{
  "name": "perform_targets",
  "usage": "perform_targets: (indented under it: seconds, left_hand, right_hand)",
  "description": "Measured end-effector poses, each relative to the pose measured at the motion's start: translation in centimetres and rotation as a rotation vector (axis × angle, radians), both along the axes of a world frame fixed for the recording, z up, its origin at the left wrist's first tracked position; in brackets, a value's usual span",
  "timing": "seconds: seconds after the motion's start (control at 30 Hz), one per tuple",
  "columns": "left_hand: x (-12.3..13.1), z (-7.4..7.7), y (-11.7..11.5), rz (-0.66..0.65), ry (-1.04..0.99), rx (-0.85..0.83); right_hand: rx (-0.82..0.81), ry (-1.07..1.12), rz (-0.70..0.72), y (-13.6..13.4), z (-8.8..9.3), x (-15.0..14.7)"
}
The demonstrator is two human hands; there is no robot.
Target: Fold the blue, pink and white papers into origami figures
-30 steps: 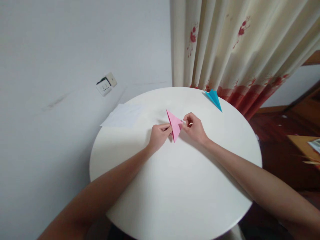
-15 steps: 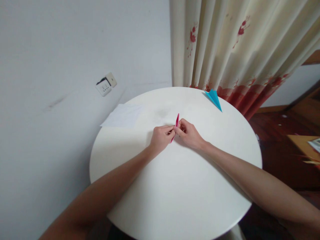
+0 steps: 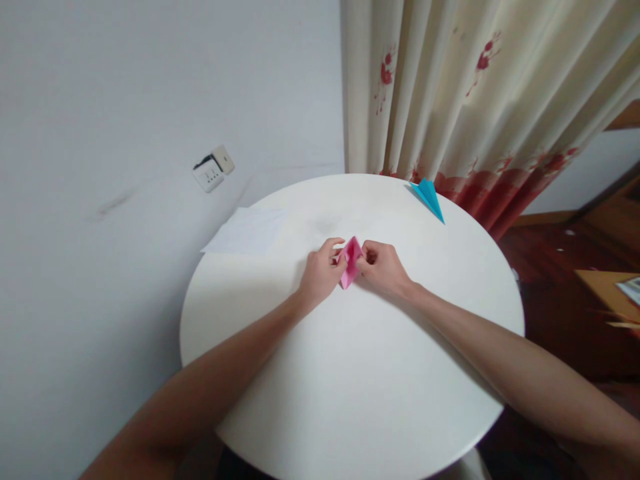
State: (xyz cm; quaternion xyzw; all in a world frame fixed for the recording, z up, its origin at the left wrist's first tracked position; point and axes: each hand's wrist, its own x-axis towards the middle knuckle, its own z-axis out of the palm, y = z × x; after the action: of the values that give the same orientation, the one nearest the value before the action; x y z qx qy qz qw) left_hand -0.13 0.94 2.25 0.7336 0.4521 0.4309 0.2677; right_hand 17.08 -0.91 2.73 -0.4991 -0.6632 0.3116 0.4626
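Observation:
A small piece of folded pink paper [image 3: 352, 259] is held between both hands above the middle of the white round table [image 3: 350, 393]. Its two sides are spread apart, so a darker pink hollow shows inside. My left hand [image 3: 324, 268] pinches the left side between thumb and fingers. On the opposite side, my right hand [image 3: 384, 265] grips the paper with its thumb at the opening and its fingers curled. The fingertips partly cover both side edges of the paper.
A blue paper plane [image 3: 429, 199] lies near the table's far right edge. White sheets [image 3: 245, 231] rest at the far left, beside the wall with a socket [image 3: 208, 175]. Behind the table hangs a cream and red curtain [image 3: 440, 100].
The pink paper was a narrow, flat strip seen edge-on; now it is pulled open into a diamond-like shape. My hands have moved slightly apart, both still gripping it.

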Motion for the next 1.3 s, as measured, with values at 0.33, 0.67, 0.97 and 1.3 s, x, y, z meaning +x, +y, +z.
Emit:
perform_targets:
  seconds: [0.33, 0.67, 0.97, 1.3]
  left_hand:
    - [-0.2, -0.1, -0.2, -0.027, 0.157, 0.004]
    - [-0.5, -0.1, 1.4, -0.080, -0.377, -0.218]
    - [-0.3, 0.6, 0.9, -0.222, -0.675, -0.281]
    - [0.1, -0.2, 0.4, -0.222, -0.593, -0.525]
  right_hand:
    - [0.043, -0.160, -0.095, 0.2, -0.5, 0.3]
    - [0.014, 0.181, 0.161, 1.4, -0.2, 1.5]
    - [0.014, 0.343, 0.192, 1.9, 0.5, 2.7]
    - [0.059, 0.330, 0.096, 2.3, -0.8, 1.8]
